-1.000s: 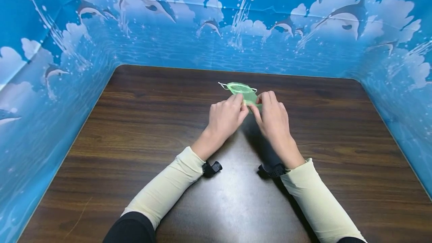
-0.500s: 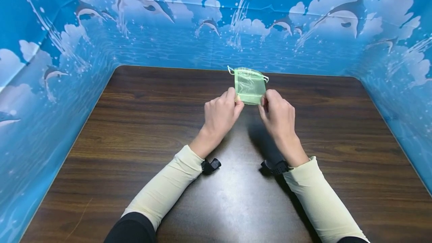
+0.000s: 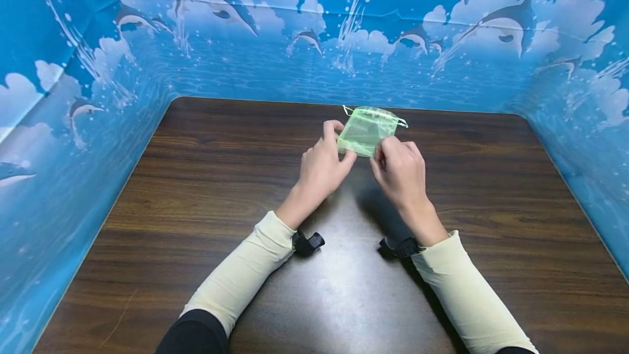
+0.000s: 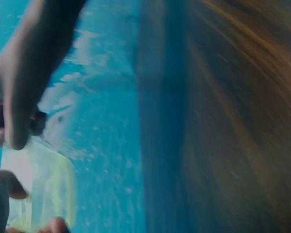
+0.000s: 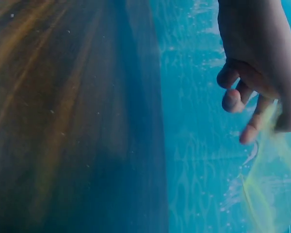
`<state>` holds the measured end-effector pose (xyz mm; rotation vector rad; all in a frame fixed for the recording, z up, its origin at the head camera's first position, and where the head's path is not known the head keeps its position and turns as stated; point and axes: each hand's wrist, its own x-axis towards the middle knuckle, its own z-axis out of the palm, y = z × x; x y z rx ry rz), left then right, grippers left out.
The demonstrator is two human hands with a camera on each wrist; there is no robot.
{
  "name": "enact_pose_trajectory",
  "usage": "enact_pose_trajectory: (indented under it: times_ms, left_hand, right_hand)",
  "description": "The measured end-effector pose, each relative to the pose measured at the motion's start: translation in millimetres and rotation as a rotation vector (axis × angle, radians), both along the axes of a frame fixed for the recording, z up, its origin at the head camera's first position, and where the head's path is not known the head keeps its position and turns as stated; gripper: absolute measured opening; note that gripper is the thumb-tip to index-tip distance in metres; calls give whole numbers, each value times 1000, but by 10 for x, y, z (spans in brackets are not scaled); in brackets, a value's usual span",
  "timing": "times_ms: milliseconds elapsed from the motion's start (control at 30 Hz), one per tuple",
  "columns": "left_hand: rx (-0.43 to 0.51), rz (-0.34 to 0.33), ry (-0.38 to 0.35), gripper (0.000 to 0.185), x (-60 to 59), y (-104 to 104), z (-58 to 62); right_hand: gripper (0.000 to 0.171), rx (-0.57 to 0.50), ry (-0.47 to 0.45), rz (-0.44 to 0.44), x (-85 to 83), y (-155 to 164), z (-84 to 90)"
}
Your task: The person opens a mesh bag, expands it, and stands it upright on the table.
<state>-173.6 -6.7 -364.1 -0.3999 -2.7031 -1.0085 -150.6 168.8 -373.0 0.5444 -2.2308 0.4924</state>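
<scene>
Both hands pinch a sheer green drawstring pouch (image 3: 367, 132) above the far middle of the dark wooden tabletop (image 3: 206, 190). Since half a second ago it has tilted rightward, the left hand (image 3: 321, 167) now higher up its left edge, the right hand (image 3: 399, 168) (seemingly) at its lower right corner.

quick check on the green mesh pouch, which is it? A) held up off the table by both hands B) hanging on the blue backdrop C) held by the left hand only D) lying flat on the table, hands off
A: in the head view the left hand and right hand each pinch a lower corner of the green mesh pouch, which is raised above the table, drawstring end pointing away from the person.
</scene>
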Motion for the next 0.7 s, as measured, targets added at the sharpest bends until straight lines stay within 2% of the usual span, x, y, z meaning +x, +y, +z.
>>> enact_pose_trajectory:
  times_ms: [67, 133, 267, 333, 400, 467, 567, 633, 700]
  left_hand:
    - [46, -46, -35, 51, 11, -6, 13]
    - [79, -65, -40, 51, 12, -11, 21]
    - [160, -47, -2, 39, -8, -20, 27]
    - [223, -42, -12, 39, -16, -24, 36]
    - [317, -71, -55, 39, -22, -30, 46]
    - [434, -118, -129, 38, -27, -36, 56]
    - [571, -172, -237, 26, -34, -48, 74]
    - [607, -196, -275, 17, -36, -56, 86]
    - [605, -226, -278, 16, -43, -59, 92]
  right_hand:
    - [19, 10, 15, 31, -3, 12, -4]
    - [19, 20, 32, 58, -8, 15, -8]
    - [18, 45, 85, 92, -15, 12, -4]
    - [18, 46, 111, 115, -17, 7, 1]
    - [19, 44, 130, 137, -20, 2, 5]
    - [20, 43, 142, 153, -21, -4, 9]
    - [19, 41, 156, 151, -22, -12, 13]
    - [18, 29, 159, 138, -19, -15, 11]
    - [15, -8, 144, 113, -11, -19, 3]
